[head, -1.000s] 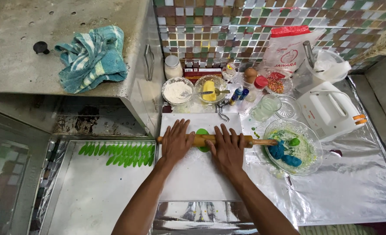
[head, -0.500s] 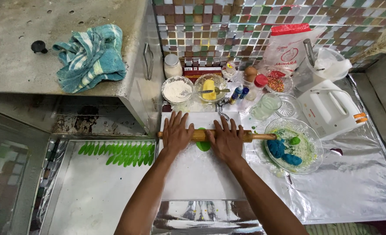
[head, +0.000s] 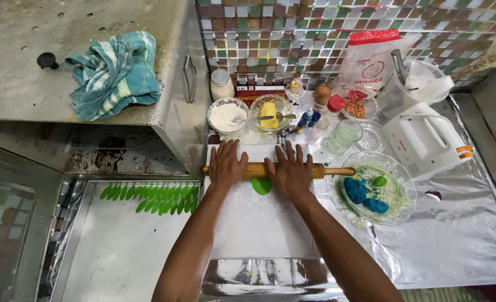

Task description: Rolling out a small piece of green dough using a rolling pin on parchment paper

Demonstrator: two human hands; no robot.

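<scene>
A wooden rolling pin point(head: 329, 171) lies across a white board point(head: 259, 229), over a flat piece of green dough point(head: 261, 186). My left hand point(head: 227, 164) presses flat on the pin's left part, fingers spread. My right hand point(head: 290, 169) presses on its middle, fingers spread too. Most of the dough is hidden under the pin and my right hand.
A glass bowl point(head: 404, 190) with blue and green dough lumps sits right of the board. A white hand mixer point(head: 427, 137), bowls of flour point(head: 227, 116) and butter point(head: 270, 113), jars and a red-white bag stand behind. Green leaf shapes point(head: 150, 192) lie on a tray to the left. Foil covers the counter.
Both hands and the rolling pin have moved away from me along the board, rolling over the green dough, more of which now shows on the near side.
</scene>
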